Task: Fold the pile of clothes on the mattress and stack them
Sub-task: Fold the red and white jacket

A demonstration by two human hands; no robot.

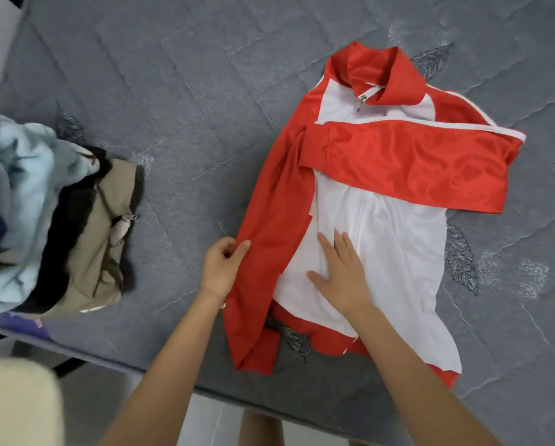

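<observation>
Folding jacket (398, 239) mid-mattress (173, 91): your left grip (222, 268) pinches the red sleeve (271, 204), right grip (343, 278) spread flat on white front. Looks light, slick, floppy; take sleeve edge, pin body.

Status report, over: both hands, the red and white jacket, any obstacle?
Left hand grips red sleeve. Right hand flat on jacket front. Other sleeve folded across chest. Clothes pile apart, nothing blocking.
</observation>
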